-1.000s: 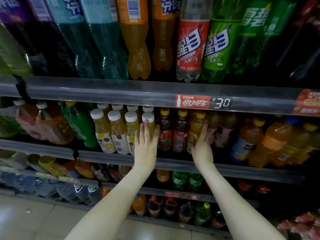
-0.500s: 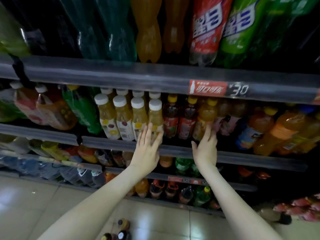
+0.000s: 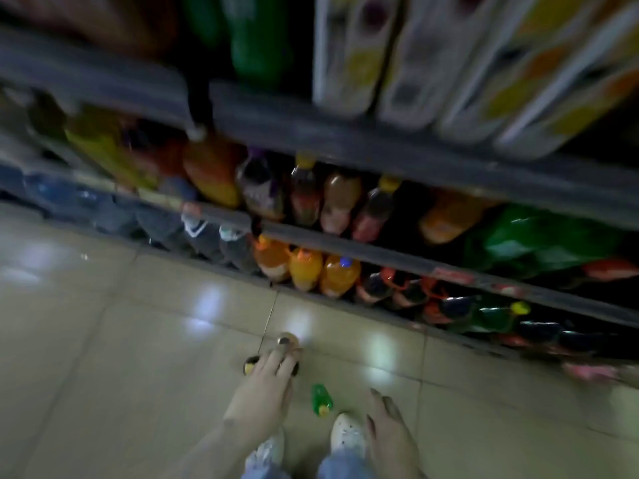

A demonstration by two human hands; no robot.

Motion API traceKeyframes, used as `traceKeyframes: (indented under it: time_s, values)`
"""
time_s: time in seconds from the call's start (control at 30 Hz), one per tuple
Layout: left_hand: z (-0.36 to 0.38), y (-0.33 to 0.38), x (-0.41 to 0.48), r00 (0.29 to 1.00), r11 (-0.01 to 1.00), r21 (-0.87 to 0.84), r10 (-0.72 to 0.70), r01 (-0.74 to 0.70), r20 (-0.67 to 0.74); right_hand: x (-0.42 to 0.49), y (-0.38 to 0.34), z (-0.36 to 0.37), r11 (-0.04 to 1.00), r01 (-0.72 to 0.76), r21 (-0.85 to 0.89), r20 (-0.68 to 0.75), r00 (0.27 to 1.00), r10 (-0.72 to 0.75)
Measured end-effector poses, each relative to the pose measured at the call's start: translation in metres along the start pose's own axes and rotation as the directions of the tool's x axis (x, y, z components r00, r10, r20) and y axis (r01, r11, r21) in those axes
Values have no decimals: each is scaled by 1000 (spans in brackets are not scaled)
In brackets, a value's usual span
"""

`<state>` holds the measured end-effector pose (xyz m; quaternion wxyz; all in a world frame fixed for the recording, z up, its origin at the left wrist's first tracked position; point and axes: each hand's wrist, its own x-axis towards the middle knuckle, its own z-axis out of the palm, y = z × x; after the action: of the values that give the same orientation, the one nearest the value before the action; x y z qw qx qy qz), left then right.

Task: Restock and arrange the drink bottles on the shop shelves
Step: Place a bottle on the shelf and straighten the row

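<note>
Tiled floor (image 3: 103, 340) below shelves (image 3: 380, 250); left hand (image 3: 266, 385), fingers straight, touches standing bottles (image 3: 287, 342); right hand (image 3: 387, 430) loosely spread, free.

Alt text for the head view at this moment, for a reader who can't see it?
Blurred downward view: the left hand reaches, fingers straight, over a cluster of bottles standing on the tiled floor, with the right hand hanging open. A small green bottle is between them, before low shelves of drinks.
</note>
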<state>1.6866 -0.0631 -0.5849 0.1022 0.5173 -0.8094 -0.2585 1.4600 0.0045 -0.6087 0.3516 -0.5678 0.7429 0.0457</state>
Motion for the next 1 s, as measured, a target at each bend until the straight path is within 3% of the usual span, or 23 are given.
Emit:
traceKeyframes:
  time_s: [0.03, 0.1, 0.2, 0.27, 0.33, 0.43, 0.53, 0.67, 0.77, 1.0]
  values:
    - [25, -22, -13, 999, 999, -6, -53, 53, -1, 16, 5, 44, 1000, 0, -29, 6, 1000, 0]
    - [75, -59, -39, 989, 989, -14, -149, 149, 11, 31, 10, 116, 992, 2, -127, 177, 984, 21]
    - [144, -100, -72, 947, 941, -111, -314, 320, 69, 76, 22, 209, 992, -13, -126, 175, 984, 35]
    - [178, -118, -89, 902, 891, -155, -409, 427, 134, 102, 29, 252, 970, 21, -242, 171, 985, 21]
    - [199, -129, -103, 860, 853, -169, -452, 495, 236, 115, 35, 279, 959, 41, -279, 225, 974, 24]
    - [210, -135, -120, 833, 822, -202, -465, 532, 301, 117, 31, 269, 959, 54, -279, 193, 981, 1]
    - [179, -116, -122, 854, 843, -230, -404, 487, 327, 95, 14, 223, 984, 57, -166, 171, 985, -28]
    - [87, -57, -99, 909, 918, -245, -213, 312, 359, 20, -36, 100, 990, 133, 47, 71, 988, -136]
    - [4, 2, -75, 876, 959, -169, -127, 228, 465, -52, -81, -18, 965, 197, 173, -59, 980, -190]
    - [-202, 115, -12, 957, 976, -216, 64, -2, 283, -195, -172, -251, 863, 425, 274, -453, 849, -274]
